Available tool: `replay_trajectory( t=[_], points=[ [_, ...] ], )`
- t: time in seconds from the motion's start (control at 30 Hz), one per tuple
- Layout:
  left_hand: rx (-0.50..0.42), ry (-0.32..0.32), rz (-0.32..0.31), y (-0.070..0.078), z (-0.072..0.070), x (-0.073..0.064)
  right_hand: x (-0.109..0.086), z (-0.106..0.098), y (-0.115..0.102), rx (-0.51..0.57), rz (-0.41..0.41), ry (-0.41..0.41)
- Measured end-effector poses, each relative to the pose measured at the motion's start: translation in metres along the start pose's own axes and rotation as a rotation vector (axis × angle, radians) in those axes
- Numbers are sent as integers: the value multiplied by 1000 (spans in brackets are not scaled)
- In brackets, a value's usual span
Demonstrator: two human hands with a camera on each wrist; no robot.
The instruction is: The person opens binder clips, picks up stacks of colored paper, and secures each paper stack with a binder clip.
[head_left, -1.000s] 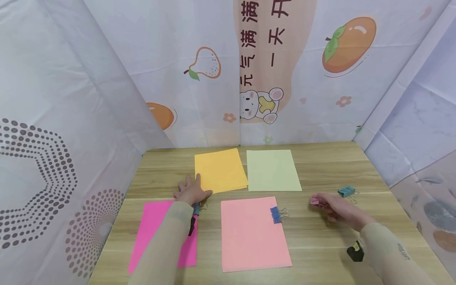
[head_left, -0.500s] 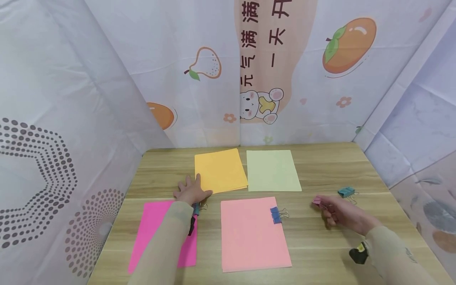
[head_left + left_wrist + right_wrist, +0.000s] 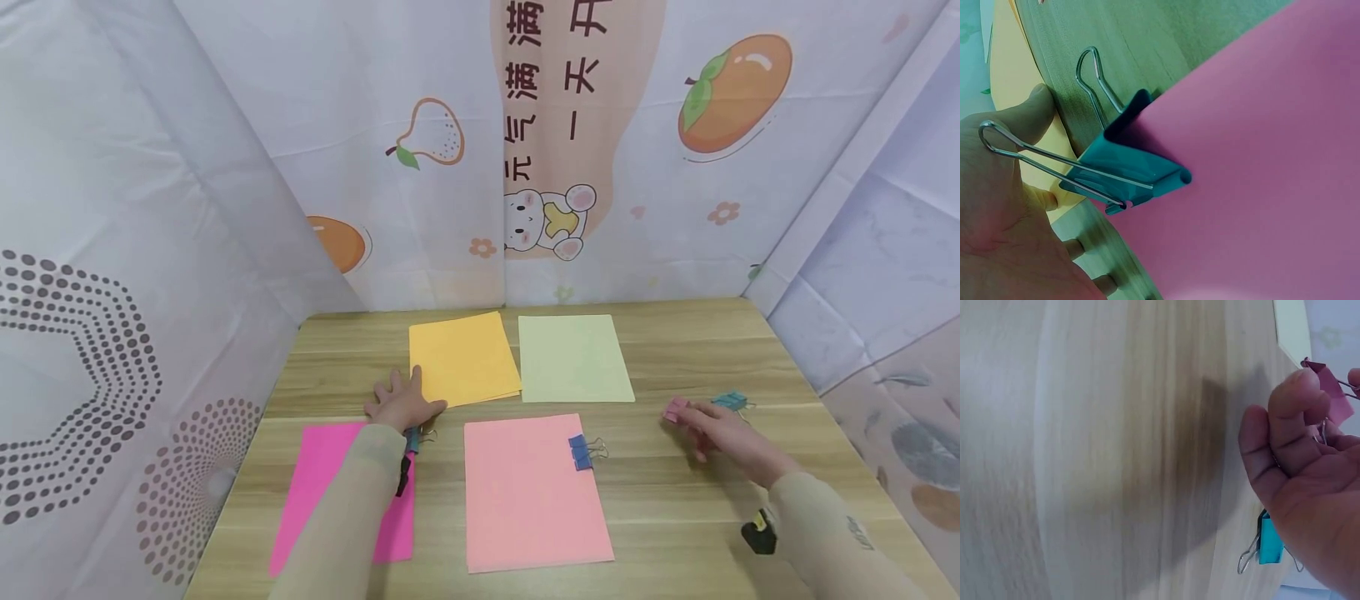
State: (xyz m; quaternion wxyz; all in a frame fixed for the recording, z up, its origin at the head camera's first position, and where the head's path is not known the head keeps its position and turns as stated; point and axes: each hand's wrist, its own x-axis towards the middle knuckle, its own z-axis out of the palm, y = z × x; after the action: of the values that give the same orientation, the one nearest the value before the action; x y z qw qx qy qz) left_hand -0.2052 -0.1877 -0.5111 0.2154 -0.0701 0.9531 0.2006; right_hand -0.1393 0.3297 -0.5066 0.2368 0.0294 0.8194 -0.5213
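Observation:
My left hand (image 3: 405,404) lies with spread fingers at the near left corner of the yellow paper sheets (image 3: 465,358). Close by its palm, a teal binder clip (image 3: 1125,165) grips a corner of the magenta paper (image 3: 1272,162). On the right, my right hand (image 3: 723,433) pinches a pink binder clip (image 3: 677,410) by its wire handles, and the other fingers curl below, as the right wrist view shows. Another teal binder clip (image 3: 729,402) lies on the table just beyond that hand; in the right wrist view this teal clip (image 3: 1270,540) is partly hidden by the palm.
Pink paper (image 3: 532,508) lies at the front middle, with a blue binder clip (image 3: 580,452) on its right edge. Pale green paper (image 3: 575,358) sits behind it, beside the yellow sheets. Printed curtains (image 3: 420,208) enclose the back and sides of the wooden table (image 3: 660,533).
My right hand has shifted slightly right and away from me with the pink binder clip, which has turned in the fingers. The left hand has stayed in place.

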Motion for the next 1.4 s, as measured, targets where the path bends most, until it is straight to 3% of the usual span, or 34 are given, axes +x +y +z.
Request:
replay_trajectory(
  t=[0.2, 0.4, 0.7, 0.97, 1.4],
  points=[
    [-3, 1, 6, 1, -2, -2, -1, 7, -5, -286, 13, 86],
    [3, 6, 6, 1, -1, -3, 2, 11, -1, -447, -88, 139],
    [9, 4, -3, 0, 1, 0, 6, 15, 0, -605, -248, 216],
    [11, 3, 1, -3, 2, 3, 9, 16, 1, -732, -341, 238],
    [3, -11, -6, 0, 1, 0, 6, 16, -3, -948, -549, 314]
  ],
)
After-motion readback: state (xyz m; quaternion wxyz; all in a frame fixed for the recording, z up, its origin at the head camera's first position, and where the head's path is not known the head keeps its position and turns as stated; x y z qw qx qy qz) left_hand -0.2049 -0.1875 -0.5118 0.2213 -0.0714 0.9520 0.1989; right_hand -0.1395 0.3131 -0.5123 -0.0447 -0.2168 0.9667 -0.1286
